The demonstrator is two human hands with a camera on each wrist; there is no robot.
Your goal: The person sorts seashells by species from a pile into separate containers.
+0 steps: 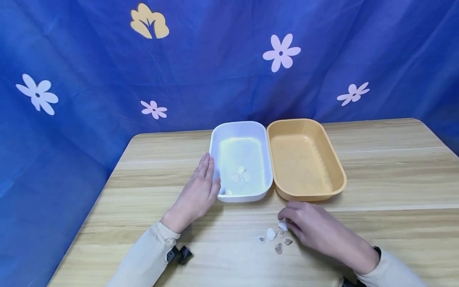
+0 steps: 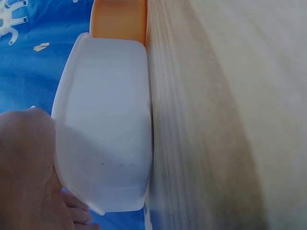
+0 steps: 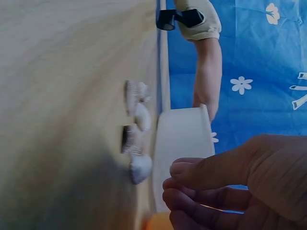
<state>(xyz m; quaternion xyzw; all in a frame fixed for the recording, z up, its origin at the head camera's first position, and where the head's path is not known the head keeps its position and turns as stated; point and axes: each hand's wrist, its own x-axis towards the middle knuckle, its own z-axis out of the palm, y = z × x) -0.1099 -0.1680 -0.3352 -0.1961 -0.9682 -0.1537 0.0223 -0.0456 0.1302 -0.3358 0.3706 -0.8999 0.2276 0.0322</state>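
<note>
Against the left rim of a white tray [image 1: 258,196] lies my left hand [image 1: 197,189], its fingers extended; the left wrist view shows the thumb [image 2: 24,139] at the rim. Several pale shells [image 1: 246,177] sit inside this tray. My right hand [image 1: 312,223] hovers over a small group of shells on the table, nearest to a white shell [image 1: 282,225]. In the right wrist view the right hand [image 3: 216,187] has loosely bent fingers, with nothing visible between thumb and fingertips. A white shell [image 3: 140,168] lies just beside them. Other shells in the group are white [image 1: 271,234] or brownish [image 1: 278,248].
An orange tray [image 1: 340,187] stands to the right of the white one, nearly rim to rim. Both are on a wood-grain table [image 1: 150,175], near its back edge. A blue curtain [image 1: 215,59] with flower shapes hangs behind and to the sides.
</note>
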